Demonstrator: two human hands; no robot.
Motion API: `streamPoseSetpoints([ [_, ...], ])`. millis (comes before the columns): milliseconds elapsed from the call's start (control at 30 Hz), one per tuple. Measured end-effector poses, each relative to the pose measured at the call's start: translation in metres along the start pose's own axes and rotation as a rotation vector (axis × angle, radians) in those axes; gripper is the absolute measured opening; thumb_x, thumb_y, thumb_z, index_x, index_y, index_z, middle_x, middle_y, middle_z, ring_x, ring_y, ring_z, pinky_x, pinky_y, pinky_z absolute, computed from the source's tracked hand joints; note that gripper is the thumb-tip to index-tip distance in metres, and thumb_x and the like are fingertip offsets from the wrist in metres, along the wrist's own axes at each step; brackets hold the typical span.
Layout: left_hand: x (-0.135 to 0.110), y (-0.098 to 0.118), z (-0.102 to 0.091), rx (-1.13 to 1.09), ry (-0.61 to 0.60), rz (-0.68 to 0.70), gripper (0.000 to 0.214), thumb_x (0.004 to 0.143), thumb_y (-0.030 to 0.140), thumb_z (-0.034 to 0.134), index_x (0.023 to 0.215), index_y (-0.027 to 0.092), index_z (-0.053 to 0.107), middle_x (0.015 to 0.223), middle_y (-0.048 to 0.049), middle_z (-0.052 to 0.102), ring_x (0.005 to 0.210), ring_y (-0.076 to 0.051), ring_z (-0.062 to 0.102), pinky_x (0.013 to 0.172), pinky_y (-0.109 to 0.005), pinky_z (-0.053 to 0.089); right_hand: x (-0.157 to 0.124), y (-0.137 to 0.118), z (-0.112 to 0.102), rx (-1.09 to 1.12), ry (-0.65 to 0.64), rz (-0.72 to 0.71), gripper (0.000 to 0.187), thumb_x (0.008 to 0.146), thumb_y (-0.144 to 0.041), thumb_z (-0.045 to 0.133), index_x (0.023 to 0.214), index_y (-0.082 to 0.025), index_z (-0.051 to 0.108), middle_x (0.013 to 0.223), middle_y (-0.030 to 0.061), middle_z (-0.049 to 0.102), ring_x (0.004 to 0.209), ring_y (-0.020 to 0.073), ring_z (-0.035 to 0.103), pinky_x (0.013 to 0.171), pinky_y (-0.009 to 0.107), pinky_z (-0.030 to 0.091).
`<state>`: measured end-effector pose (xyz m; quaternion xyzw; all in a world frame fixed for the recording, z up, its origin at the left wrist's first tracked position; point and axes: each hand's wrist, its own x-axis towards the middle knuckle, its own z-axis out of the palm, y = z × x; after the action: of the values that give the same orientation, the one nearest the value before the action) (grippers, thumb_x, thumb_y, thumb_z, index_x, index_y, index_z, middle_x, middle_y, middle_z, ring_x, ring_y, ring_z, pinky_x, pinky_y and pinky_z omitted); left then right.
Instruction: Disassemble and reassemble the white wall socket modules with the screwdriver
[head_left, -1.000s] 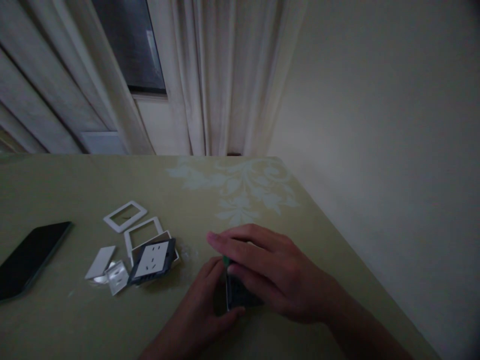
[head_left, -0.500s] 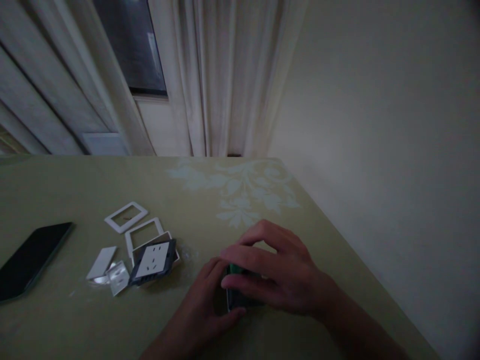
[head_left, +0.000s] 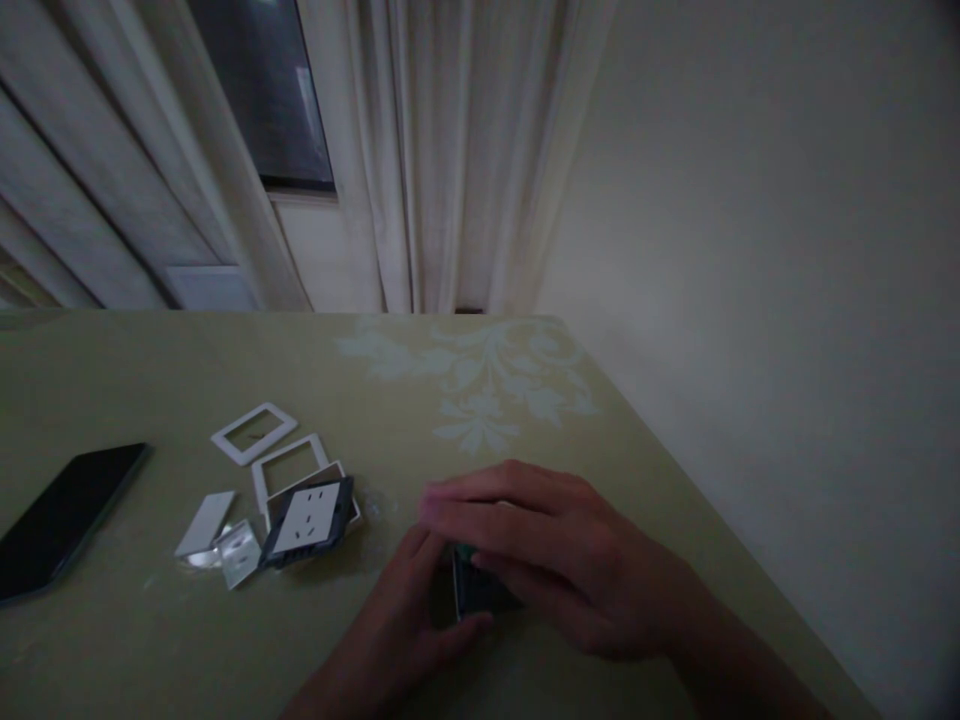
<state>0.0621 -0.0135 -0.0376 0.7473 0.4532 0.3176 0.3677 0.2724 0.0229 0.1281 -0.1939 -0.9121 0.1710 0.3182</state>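
A dark, boxy piece with a pale left edge (head_left: 484,590) lies on the table under my hands. Most of it is hidden, and a bit of green (head_left: 465,552) shows below my right fingers. My left hand (head_left: 409,610) grips the piece from the left, thumb at its near edge and fingers along its far left side. Over its top reaches my right hand (head_left: 555,550), the long fingers together and the thumb bent beneath them. Whatever sits between that thumb and fingers is hidden. Left of my hands, a white-faced wall socket (head_left: 307,518) rests tilted on white frames (head_left: 289,468).
Another white frame (head_left: 255,432) lies farther back, with a small thin item inside its opening. A white plate (head_left: 206,523) and a clear plastic packet (head_left: 240,555) are beside the socket. A dark tablet-like slab (head_left: 64,520) lies far left. A wall (head_left: 787,300) borders the table's right side.
My right fingers have slid left and flattened over the piece, while the right thumb has drawn back to the right. My left hand and the dark piece have stayed in place.
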Motion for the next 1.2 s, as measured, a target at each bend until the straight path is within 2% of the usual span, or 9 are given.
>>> streamPoseSetpoints([
  [167, 0.0, 0.0, -0.001, -0.065, -0.011, 0.02, 0.066, 0.083, 0.031, 0.083, 0.143, 0.044, 0.059, 0.146, 0.0008, 0.068, 0.133, -0.036, 0.066, 0.112, -0.05, 0.058, -0.003, 0.001, 0.001, -0.121, 0.19, 0.036, 0.022, 0.102, -0.037, 0.074, 0.112, -0.019, 0.081, 0.093, 0.0034, 0.071, 0.085, 0.0152, 0.066, 0.08, 0.026, 0.056],
  [300, 0.0, -0.002, 0.001, -0.044, -0.008, -0.015, 0.063, 0.084, 0.032, 0.081, 0.143, 0.04, 0.06, 0.144, -0.0029, 0.069, 0.13, -0.037, 0.067, 0.111, -0.05, 0.058, -0.002, -0.005, -0.001, 0.08, -0.019, 0.047, 0.035, 0.11, -0.021, 0.061, 0.143, -0.011, 0.067, 0.136, 0.0131, 0.072, 0.124, 0.0186, 0.068, 0.108, 0.029, 0.053],
  [367, 0.0, -0.001, 0.001, -0.049, -0.02, -0.024, 0.06, 0.086, 0.034, 0.08, 0.143, 0.038, 0.06, 0.144, -0.0048, 0.069, 0.13, -0.038, 0.067, 0.113, -0.052, 0.057, -0.003, -0.006, 0.001, 0.202, -0.026, 0.043, 0.035, 0.109, -0.018, 0.062, 0.142, -0.009, 0.066, 0.136, 0.0122, 0.074, 0.124, 0.0158, 0.069, 0.108, 0.025, 0.053],
  [533, 0.002, 0.004, -0.003, -0.095, -0.039, -0.021, 0.065, 0.083, 0.033, 0.082, 0.143, 0.041, 0.058, 0.148, -0.0017, 0.066, 0.135, -0.036, 0.064, 0.116, -0.05, 0.054, -0.01, 0.001, 0.008, 0.094, 0.272, 0.121, 0.019, 0.095, -0.031, 0.084, 0.111, -0.022, 0.081, 0.097, 0.0009, 0.071, 0.089, 0.0118, 0.068, 0.082, 0.02, 0.056],
  [600, 0.002, 0.004, -0.003, -0.093, -0.047, -0.027, 0.068, 0.082, 0.033, 0.083, 0.144, 0.042, 0.057, 0.148, -0.0016, 0.066, 0.137, -0.036, 0.063, 0.116, -0.049, 0.054, -0.01, 0.0, 0.003, 0.109, 0.174, 0.143, 0.025, 0.1, -0.034, 0.078, 0.123, -0.025, 0.079, 0.107, 0.0032, 0.073, 0.099, 0.0141, 0.07, 0.091, 0.023, 0.057],
  [733, 0.001, -0.001, -0.001, -0.07, -0.049, -0.031, 0.078, 0.083, 0.037, 0.085, 0.153, 0.041, 0.051, 0.151, -0.0055, 0.065, 0.142, -0.041, 0.059, 0.12, -0.055, 0.05, -0.008, -0.003, -0.01, 0.293, -0.107, 0.163, 0.049, 0.112, -0.019, 0.056, 0.16, -0.026, 0.05, 0.151, 0.01, 0.065, 0.138, 0.0181, 0.062, 0.116, 0.034, 0.051],
  [933, 0.001, 0.001, -0.002, -0.103, -0.026, -0.009, 0.065, 0.084, 0.034, 0.081, 0.144, 0.043, 0.058, 0.143, -0.0018, 0.07, 0.127, -0.037, 0.068, 0.111, -0.053, 0.057, -0.01, 0.006, 0.008, 0.086, 0.175, 0.036, 0.025, 0.1, -0.038, 0.078, 0.119, -0.023, 0.077, 0.101, 0.0026, 0.075, 0.091, 0.0143, 0.07, 0.087, 0.026, 0.058],
  [1100, 0.001, -0.001, 0.001, -0.056, -0.02, -0.013, 0.066, 0.084, 0.038, 0.082, 0.146, 0.041, 0.059, 0.141, -0.004, 0.071, 0.128, -0.04, 0.068, 0.107, -0.054, 0.06, -0.007, 0.001, -0.002, 0.259, -0.056, 0.102, 0.041, 0.111, -0.03, 0.061, 0.151, -0.025, 0.062, 0.14, 0.0102, 0.071, 0.127, 0.0188, 0.069, 0.109, 0.033, 0.055],
  [1200, 0.001, -0.002, 0.001, -0.06, -0.024, -0.003, 0.069, 0.081, 0.035, 0.084, 0.145, 0.041, 0.059, 0.144, -0.0033, 0.069, 0.131, -0.041, 0.066, 0.107, -0.053, 0.06, -0.007, 0.001, -0.005, 0.392, -0.035, 0.095, 0.038, 0.109, -0.019, 0.062, 0.147, -0.026, 0.066, 0.136, 0.0078, 0.074, 0.122, 0.0148, 0.072, 0.105, 0.026, 0.057],
])
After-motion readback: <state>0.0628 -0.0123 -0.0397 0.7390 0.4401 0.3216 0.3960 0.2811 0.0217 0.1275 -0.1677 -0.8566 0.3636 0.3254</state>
